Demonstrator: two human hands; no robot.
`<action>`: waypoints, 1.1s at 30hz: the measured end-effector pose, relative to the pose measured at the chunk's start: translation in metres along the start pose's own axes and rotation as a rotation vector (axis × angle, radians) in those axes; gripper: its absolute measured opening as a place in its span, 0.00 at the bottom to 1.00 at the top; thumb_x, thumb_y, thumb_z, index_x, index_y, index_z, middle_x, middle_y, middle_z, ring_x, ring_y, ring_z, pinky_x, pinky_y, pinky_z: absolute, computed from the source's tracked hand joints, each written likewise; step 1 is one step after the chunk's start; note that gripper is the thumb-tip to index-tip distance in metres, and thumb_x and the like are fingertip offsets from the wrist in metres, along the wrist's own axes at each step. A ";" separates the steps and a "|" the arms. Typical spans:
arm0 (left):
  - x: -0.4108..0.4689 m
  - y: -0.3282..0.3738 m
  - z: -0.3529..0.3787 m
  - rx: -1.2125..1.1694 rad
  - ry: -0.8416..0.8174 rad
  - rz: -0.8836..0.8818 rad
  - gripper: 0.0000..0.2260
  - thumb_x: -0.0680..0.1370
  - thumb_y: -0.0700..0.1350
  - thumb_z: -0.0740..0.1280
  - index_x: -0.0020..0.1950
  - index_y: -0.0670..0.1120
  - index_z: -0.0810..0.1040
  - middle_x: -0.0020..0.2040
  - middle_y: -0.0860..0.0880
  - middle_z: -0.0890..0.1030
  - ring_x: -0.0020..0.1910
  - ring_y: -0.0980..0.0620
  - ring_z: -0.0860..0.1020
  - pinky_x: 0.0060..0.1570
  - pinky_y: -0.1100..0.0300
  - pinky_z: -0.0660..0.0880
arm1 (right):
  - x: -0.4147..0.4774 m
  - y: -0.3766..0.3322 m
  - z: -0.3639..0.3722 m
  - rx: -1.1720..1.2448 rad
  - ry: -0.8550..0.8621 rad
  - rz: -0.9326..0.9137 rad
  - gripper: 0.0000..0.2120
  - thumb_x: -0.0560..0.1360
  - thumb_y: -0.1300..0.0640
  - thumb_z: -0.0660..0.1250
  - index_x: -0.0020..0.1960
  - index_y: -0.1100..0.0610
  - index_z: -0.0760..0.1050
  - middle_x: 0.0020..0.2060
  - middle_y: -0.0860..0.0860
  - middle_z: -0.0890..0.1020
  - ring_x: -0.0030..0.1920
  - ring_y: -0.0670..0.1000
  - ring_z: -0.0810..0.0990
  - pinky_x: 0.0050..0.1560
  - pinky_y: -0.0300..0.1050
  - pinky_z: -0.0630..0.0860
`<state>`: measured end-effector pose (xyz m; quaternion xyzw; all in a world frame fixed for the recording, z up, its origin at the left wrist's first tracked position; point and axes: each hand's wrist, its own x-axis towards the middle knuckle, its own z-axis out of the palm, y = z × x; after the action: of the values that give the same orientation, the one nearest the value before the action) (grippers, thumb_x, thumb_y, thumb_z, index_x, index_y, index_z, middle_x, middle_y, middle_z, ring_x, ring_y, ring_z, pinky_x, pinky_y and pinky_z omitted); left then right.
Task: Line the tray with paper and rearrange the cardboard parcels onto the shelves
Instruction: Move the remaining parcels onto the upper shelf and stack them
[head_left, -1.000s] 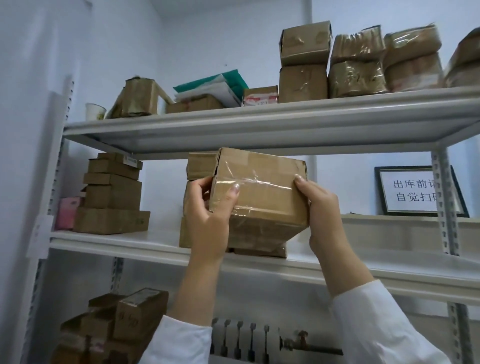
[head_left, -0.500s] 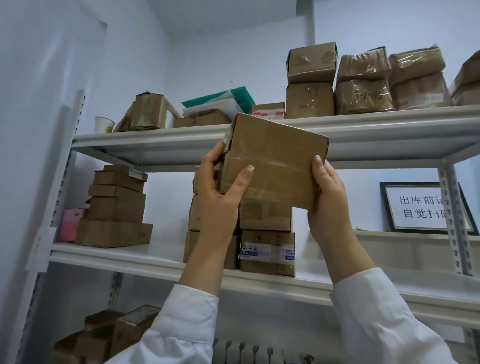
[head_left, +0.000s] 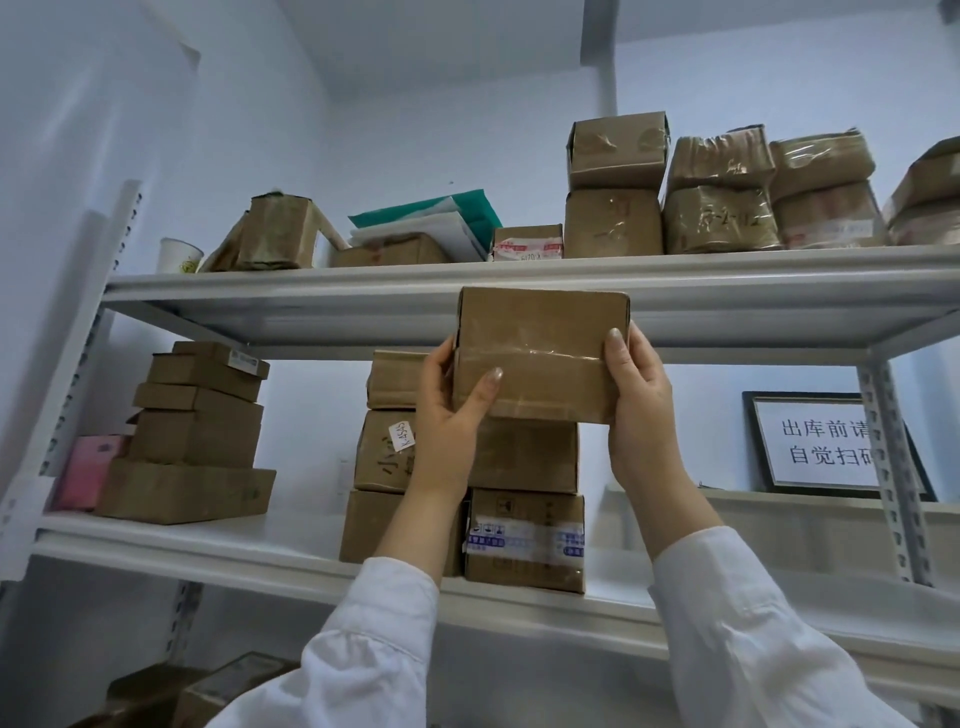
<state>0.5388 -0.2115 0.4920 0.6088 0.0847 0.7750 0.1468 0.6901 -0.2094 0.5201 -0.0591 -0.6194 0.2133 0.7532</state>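
Note:
I hold a brown taped cardboard parcel (head_left: 537, 353) in both hands, level, in front of the edge of the top shelf (head_left: 311, 283). My left hand (head_left: 449, 415) grips its left side and my right hand (head_left: 636, 405) its right side. Behind and below it a stack of parcels (head_left: 522, 535) stands on the middle shelf (head_left: 208, 545). No tray or paper is in view.
The top shelf carries taped parcels (head_left: 719, 189), a paper cup (head_left: 178, 255), a torn brown bag (head_left: 275, 234) and green and white sheets (head_left: 441, 218). A second parcel stack (head_left: 192, 436) and a pink box (head_left: 85, 470) stand at the middle shelf's left. A framed sign (head_left: 826, 441) leans at right.
I have raised the parcel from the middle-shelf stack up to the top shelf's edge and levelled it from a tilt. The view has tipped upward.

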 end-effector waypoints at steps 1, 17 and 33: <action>0.003 -0.004 0.000 -0.008 0.002 -0.009 0.18 0.74 0.45 0.68 0.62 0.55 0.69 0.60 0.54 0.77 0.61 0.54 0.76 0.61 0.55 0.75 | 0.003 0.003 0.000 -0.011 0.013 0.005 0.18 0.80 0.49 0.58 0.68 0.53 0.70 0.63 0.55 0.75 0.60 0.51 0.77 0.51 0.39 0.79; 0.049 -0.040 0.014 0.080 0.069 -0.147 0.23 0.73 0.51 0.68 0.67 0.53 0.66 0.61 0.54 0.74 0.64 0.51 0.73 0.66 0.52 0.70 | 0.044 0.031 -0.004 0.004 -0.011 0.127 0.32 0.65 0.56 0.65 0.67 0.53 0.57 0.55 0.48 0.73 0.51 0.44 0.75 0.37 0.27 0.75; 0.059 -0.084 0.012 0.175 0.178 -0.426 0.18 0.83 0.52 0.52 0.71 0.48 0.63 0.70 0.48 0.67 0.71 0.48 0.64 0.61 0.59 0.61 | 0.049 0.076 -0.015 -0.205 -0.107 0.311 0.25 0.82 0.51 0.52 0.78 0.47 0.50 0.71 0.42 0.63 0.69 0.45 0.63 0.57 0.29 0.64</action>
<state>0.5481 -0.1134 0.5229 0.5169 0.2907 0.7668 0.2458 0.6929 -0.1192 0.5342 -0.2191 -0.6606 0.2654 0.6672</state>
